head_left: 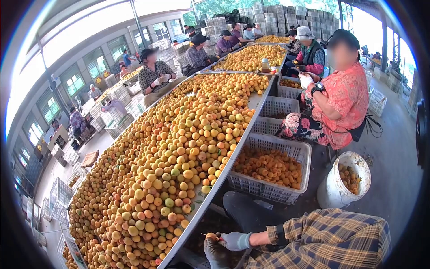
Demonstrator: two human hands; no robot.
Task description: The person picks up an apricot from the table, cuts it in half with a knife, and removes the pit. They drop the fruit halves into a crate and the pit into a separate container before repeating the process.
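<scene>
Straight ahead, a long metal-edged worktop (254,101) runs well back, piled w/ a huge apricot heap (179,134), mostly yellow-orange, a few greenish. Stacked crates (274,20) rise beyond its far end. Seated ppl line both sides, incl. a co-worker in coral patterned shirt (346,96), gloved hands together, just R of the worktop. Nearer, same side: lt-grey plastic crate (264,190) part-filled w/ apricot halves (268,168); to its R, a white bucket (330,189), rim stained, more fruit bits inside. Lower R, a plaid sleeve (322,233) leads to the R hand (236,241), pale glove w/ lt-blue cuff, fingers closed round a slim red tool (219,236), type too small to tell. Close against it, L hand (217,253), dark glove, grips one apricot (212,236) up at its fingertips, low beside the worktop's near edge. Thin pale tip pokes out on the fruit's L side; can't tell if it's part of the tool.
</scene>
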